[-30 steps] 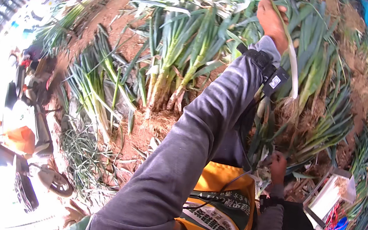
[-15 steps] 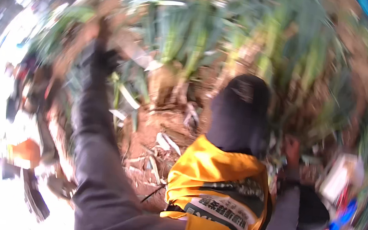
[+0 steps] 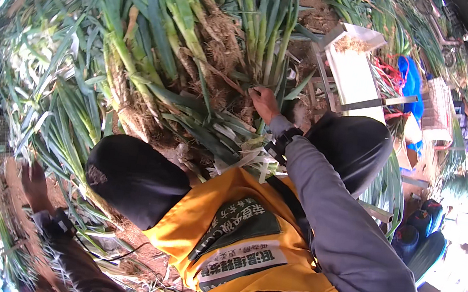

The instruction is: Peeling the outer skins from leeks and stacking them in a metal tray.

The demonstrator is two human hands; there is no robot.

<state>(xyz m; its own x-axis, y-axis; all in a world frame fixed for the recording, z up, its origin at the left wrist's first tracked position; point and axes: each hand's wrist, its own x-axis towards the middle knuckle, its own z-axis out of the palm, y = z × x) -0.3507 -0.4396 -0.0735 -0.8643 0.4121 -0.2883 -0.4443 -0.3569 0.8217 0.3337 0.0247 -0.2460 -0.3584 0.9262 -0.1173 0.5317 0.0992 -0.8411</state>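
Note:
Long green leeks (image 3: 174,14) with pale stems and earthy roots lie heaped ahead of me. My right hand (image 3: 264,104) reaches to the base of an upright leek bunch (image 3: 266,38). Its fingers are curled closed, and a thin brown strand (image 3: 222,78) runs up to them; what they grip is hard to make out. Low at the left, my left hand (image 3: 36,186) is held over brown ground beside other leeks (image 3: 74,125). Its fingers stretch out with nothing seen in them.
My dark-clad knees (image 3: 135,174) (image 3: 354,150) frame the work area. Right of the leeks stands a white trough (image 3: 360,83) on a metal frame. Beyond it are a blue bundle (image 3: 411,89) and a crate (image 3: 440,108). Dark rounded objects (image 3: 418,229) lie at the right.
The view has swung right and become sharp. My right hand has gone from beside my knee to the leek bunch ahead. My left hand, earlier raised at the far left, is now low.

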